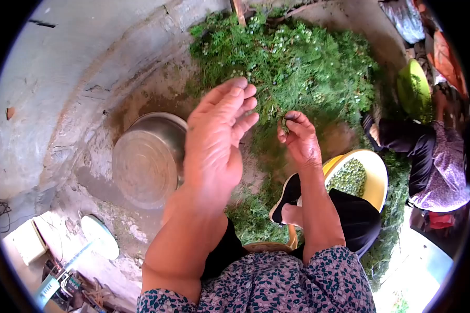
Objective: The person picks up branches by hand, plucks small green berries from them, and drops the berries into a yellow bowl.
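My left hand (219,130) is raised in front of me, its fingers partly bent and apart, with nothing visible in them. To its right, my right hand (301,140) is closed in a pinch; a tiny greenish bit shows at the fingertips, too small to name. Beyond both hands lies a big heap of cut green branches (292,62) with feathery leaves and pale berries. A yellow basin (377,177) beside my right forearm holds many small green berries (350,177).
A large metal pot (146,167) lies tipped at the left, its base toward me. Loose green sprigs (256,214) cover the floor around my shoe (286,198). Another person (438,161) sits at the right near a green basin (415,91). A curved wall (78,68) bounds the left.
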Tool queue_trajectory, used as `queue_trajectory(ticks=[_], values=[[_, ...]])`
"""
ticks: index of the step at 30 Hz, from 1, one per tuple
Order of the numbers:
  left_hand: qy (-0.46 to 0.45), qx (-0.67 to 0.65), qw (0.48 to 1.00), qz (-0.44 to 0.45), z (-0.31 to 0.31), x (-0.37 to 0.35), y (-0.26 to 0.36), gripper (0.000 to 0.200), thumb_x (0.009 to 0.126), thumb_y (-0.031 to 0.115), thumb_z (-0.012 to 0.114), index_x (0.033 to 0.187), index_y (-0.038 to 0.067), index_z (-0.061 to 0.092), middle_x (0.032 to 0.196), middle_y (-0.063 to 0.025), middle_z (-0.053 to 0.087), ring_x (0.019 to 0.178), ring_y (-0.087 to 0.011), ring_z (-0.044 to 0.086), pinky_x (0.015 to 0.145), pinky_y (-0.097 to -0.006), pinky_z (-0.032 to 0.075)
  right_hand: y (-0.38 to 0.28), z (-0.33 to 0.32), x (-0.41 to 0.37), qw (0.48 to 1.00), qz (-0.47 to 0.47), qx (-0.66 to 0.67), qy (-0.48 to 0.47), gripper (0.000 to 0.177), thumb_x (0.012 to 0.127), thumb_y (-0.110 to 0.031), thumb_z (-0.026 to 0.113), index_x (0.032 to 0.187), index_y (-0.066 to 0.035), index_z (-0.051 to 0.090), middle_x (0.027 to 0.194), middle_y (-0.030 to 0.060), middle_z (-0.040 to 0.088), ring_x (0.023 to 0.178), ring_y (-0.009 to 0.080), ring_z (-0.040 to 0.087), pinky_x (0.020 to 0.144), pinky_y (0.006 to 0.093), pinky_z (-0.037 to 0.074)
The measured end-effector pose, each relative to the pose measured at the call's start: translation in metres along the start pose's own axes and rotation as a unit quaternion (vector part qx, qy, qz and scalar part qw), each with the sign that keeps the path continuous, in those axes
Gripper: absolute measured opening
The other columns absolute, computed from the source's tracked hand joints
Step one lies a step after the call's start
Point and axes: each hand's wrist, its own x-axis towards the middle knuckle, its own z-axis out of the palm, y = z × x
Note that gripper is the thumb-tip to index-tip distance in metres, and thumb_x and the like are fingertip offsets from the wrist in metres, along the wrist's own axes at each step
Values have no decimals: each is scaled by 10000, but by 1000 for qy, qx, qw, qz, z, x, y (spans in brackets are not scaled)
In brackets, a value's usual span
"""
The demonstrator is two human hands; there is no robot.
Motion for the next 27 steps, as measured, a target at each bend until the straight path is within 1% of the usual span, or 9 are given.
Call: queue_trajectory(ticks=[2, 3, 5, 7, 10, 12, 22, 25, 27], values=[[-1, 4, 1000, 15, 1, 23, -22, 215, 854, 205, 609, 1013, 59, 605, 1027, -38, 606, 1012, -145, 511, 883, -326, 383, -21, 31, 2, 985, -47, -161, 32, 214, 815, 5, 532, 1024, -37, 553, 832, 64, 585, 656, 164, 577, 551, 248, 463], [11, -2, 1000, -4, 12, -11, -12, 288, 850, 254, 614, 1053, 52, 586, 1078, -55, 583, 1043, -183, 493, 901, -339, 359, -41, 75, -42, 982, -48, -178, 37, 214, 815, 5, 532, 1024, -37, 553, 832, 64, 585, 656, 164, 577, 551, 248, 463], [6, -13, 999, -36, 15, -13, -17, 378, 845, 314, 612, 1103, 42, 561, 1133, -73, 555, 1068, -216, 474, 933, -373, 329, -57, 110, -58, 948, -77, -310, -5, 184, 826, 25, 519, 999, -23, 561, 811, 35, 575, 636, 123, 571, 556, 220, 457], [-58, -53, 995, -63, 17, -7, -30, 397, 853, 418, 576, 993, 48, 554, 979, -71, 569, 903, -202, 524, 741, -385, 430, -73, 134, -69, 923, -76, -377, -35, 258, 822, 36, 521, 1068, -32, 562, 822, 19, 569, 647, 82, 547, 560, 206, 452], [-157, -110, 976, -106, 27, -15, -33, 386, 868, 438, 543, 938, 59, 539, 855, -65, 567, 767, -191, 539, 598, -351, 438, -92, 152, -78, 854, -35, -512, -92, 433, 806, 56, 524, 1218, -77, 516, 872, 6, 553, 680, 35, 502, 587, 193, 459], [-146, -122, 975, -115, 32, -16, -35, 492, 855, 464, 535, 1056, 16, 520, 944, -87, 553, 892, -214, 520, 733, -363, 438, -99, 152, -81, 852, -46, -512, -99, 429, 804, 57, 524, 1213, -70, 517, 887, 9, 550, 687, 40, 508, 594, 196, 465], [-137, -111, 976, -126, 42, -9, -44, 499, 845, 447, 562, 1077, 7, 518, 983, -93, 545, 891, -202, 524, 752, -368, 461, -106, 137, -87, 829, -113, -546, -41, 486, 774, 111, 494, 1229, -60, 484, 978, 51, 562, 850, 101, 546, 673, 200, 457], [-120, -87, 983, -112, 50, -9, -46, 469, 863, 423, 551, 1070, 4, 523, 999, -99, 550, 904, -198, 534, 751, -367, 470, -111, 125, -80, 831, -182, -520, -70, 542, 772, 139, 446, 1273, -69, 436, 1007, 72, 576, 858, 123, 559, 726, 217, 448], [-135, -80, 983, -97, 51, -8, -50, 370, 872, 340, 576, 1046, 14, 554, 963, -77, 580, 862, -168, 558, 732, -342, 476, -118, 122, -81, 762, -232, -601, -67, 586, 768, 154, 409, 1304, -83, 403, 1015, 97, 589, 860, 141, 566, 779, 247, 449]])
